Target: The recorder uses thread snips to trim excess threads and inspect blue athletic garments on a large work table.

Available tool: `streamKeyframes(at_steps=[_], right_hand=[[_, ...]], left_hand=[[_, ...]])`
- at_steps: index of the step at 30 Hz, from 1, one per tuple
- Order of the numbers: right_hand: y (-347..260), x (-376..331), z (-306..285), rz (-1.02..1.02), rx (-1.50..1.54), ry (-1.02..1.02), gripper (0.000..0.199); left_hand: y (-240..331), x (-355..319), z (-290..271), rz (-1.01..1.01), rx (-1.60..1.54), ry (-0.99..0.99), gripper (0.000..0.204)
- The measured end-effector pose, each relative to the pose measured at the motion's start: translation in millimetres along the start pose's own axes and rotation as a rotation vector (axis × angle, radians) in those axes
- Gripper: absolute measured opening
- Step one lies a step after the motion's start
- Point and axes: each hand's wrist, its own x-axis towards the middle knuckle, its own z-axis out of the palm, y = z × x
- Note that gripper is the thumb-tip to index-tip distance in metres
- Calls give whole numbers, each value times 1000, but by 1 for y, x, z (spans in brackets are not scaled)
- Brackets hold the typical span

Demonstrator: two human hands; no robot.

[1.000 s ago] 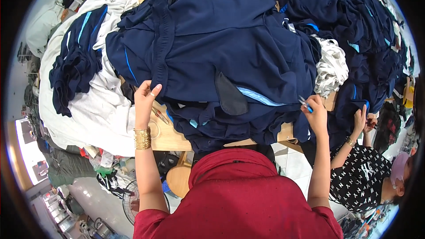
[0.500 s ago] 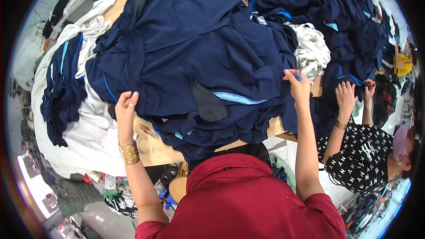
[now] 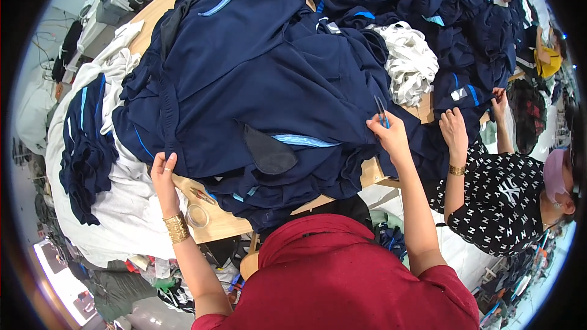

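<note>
Spread over a heap of like garments lies a pair of navy trousers (image 3: 244, 98), its gathered waistband at the left. A dark grey pocket bag (image 3: 269, 151) hangs out beside a light blue pocket strip (image 3: 306, 140). My left hand (image 3: 164, 177) is closed on the near corner of the waistband, thumb and fingers together. In my right hand (image 3: 391, 135) is a pair of blue-handled thread snips (image 3: 382, 113), blades pointing away from me. That hand is at the right edge of the trousers; whether its fingers also grip cloth is hidden.
White elastic or tape (image 3: 406, 61) lies bundled behind my right hand. A co-worker (image 3: 495, 201) at the right handles another navy garment. Near my left hand are a clear tape roll (image 3: 197, 215) and a small red-handled tool (image 3: 202, 195). White cloth (image 3: 134, 208) covers the left side.
My right hand has moved nearer and to the left, and the snips' blades now show upright. My left hand stays at the waistband corner. The view has shifted slightly.
</note>
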Motion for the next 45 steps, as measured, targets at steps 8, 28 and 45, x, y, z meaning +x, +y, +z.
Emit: streamKeyframes(at_steps=[8,28,45], right_hand=[[23,-15,-37,-64,177,291,15],[18,-12,-36,-489,-643,170,13],[-27,-27,50,-597,-650,14,8]], left_hand=[[19,-35,-10,-110,-303,-152,7],[-35,-79,-33,-205,33,-240,23],[12,-18,33,-133,-387,-41,26]])
